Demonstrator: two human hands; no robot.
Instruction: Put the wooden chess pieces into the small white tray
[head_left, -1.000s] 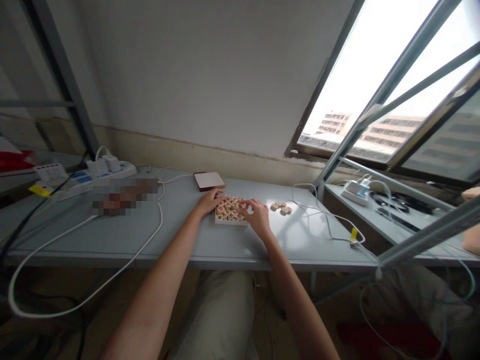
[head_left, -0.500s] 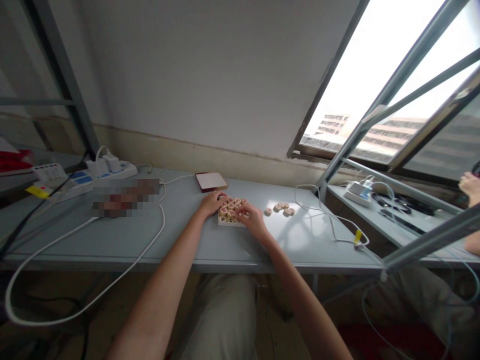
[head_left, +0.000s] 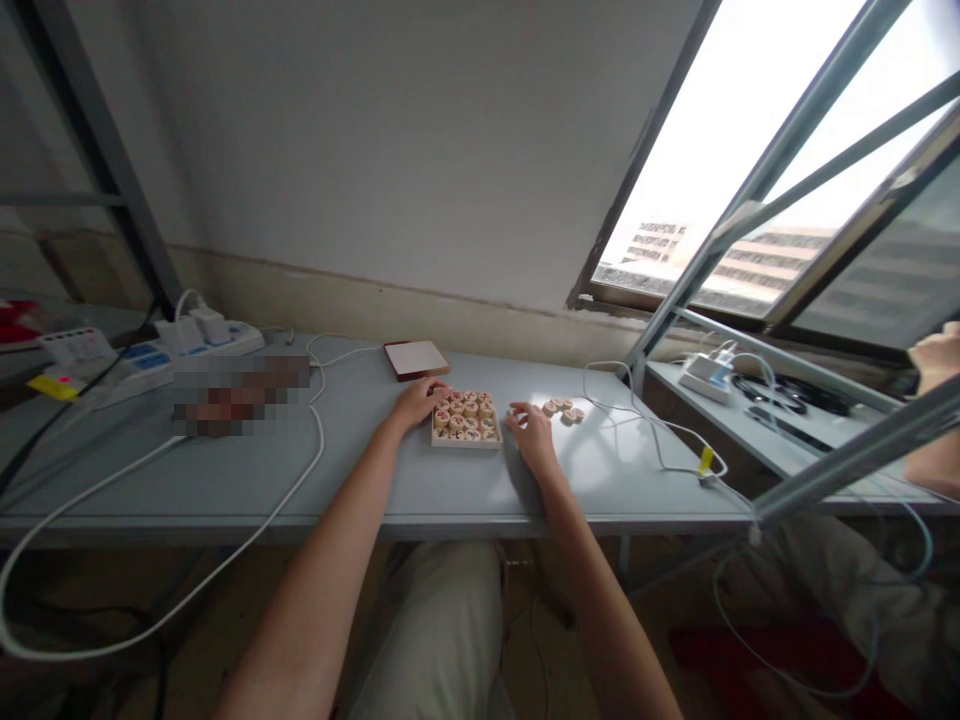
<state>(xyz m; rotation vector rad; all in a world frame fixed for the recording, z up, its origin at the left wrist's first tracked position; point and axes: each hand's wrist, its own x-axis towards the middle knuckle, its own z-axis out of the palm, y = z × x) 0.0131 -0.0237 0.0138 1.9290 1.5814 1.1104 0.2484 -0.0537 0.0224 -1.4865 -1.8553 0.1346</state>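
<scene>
A shallow pale box (head_left: 466, 445) stands on the grey desk, filled with rows of round wooden pieces (head_left: 471, 423) bearing red or dark characters. My left hand (head_left: 417, 402) holds the box at its back left corner, fingers bent over the rim. Just right of the box, my right hand (head_left: 531, 434) is low over the desk with its fingers drawn together; what they hold is too small to make out. Several loose round pieces (head_left: 571, 415) lie beyond my right hand. Behind the box rests a dark red lid (head_left: 416, 360) with a white inside.
Power strips (head_left: 202, 340) with plugs, a blurred-out item (head_left: 244, 395) and a white cable (head_left: 322, 440) occupy the left side. More cable (head_left: 660, 440) loops at the right, near the metal bed frame (head_left: 862, 455). Another person's hand (head_left: 937, 350) shows at the far right.
My right hand has moved off the pieces in the box to the right, where a single loose piece lay. My left hand has stayed at the box corner. The view has shifted slightly.
</scene>
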